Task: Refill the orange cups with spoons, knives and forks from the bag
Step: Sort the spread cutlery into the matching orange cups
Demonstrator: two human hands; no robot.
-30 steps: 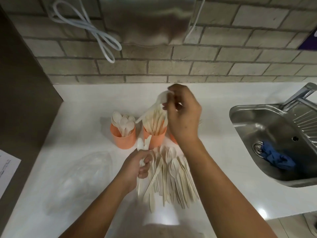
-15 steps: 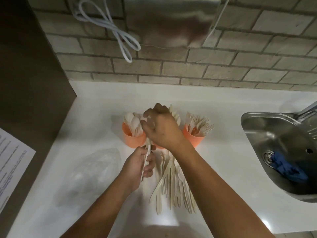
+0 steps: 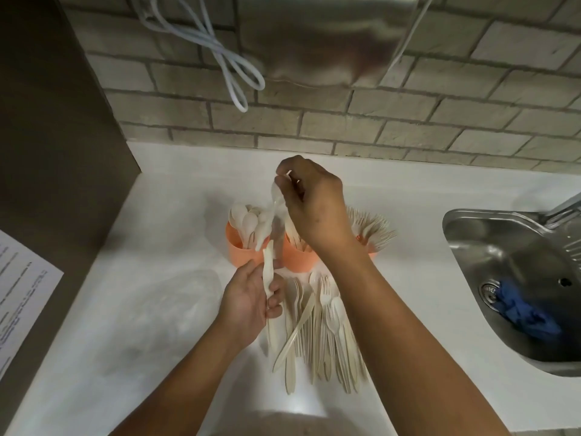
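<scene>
Three orange cups stand in a row on the white counter: the left cup (image 3: 236, 250) holds spoons, the middle cup (image 3: 297, 258) is mostly hidden by my right hand, and the right cup (image 3: 372, 253) holds forks. My right hand (image 3: 314, 202) pinches a pale spoon (image 3: 276, 199) above the left and middle cups. My left hand (image 3: 251, 300) grips a cream utensil (image 3: 269, 272) upright, just in front of the cups. A pile of loose cutlery (image 3: 317, 328) lies on the counter between my forearms. The clear plastic bag (image 3: 166, 313) lies flat to the left.
A steel sink (image 3: 515, 278) with a blue cloth (image 3: 525, 313) in it is at the right. A brown wall panel (image 3: 59, 152) and a printed sheet (image 3: 22, 294) are at the left. A white cable (image 3: 220, 58) hangs on the brick wall behind.
My right hand dropped toward my left hand, then rose holding a spoon above the cups. My left hand stayed in place with its utensil. The camera shifted.
</scene>
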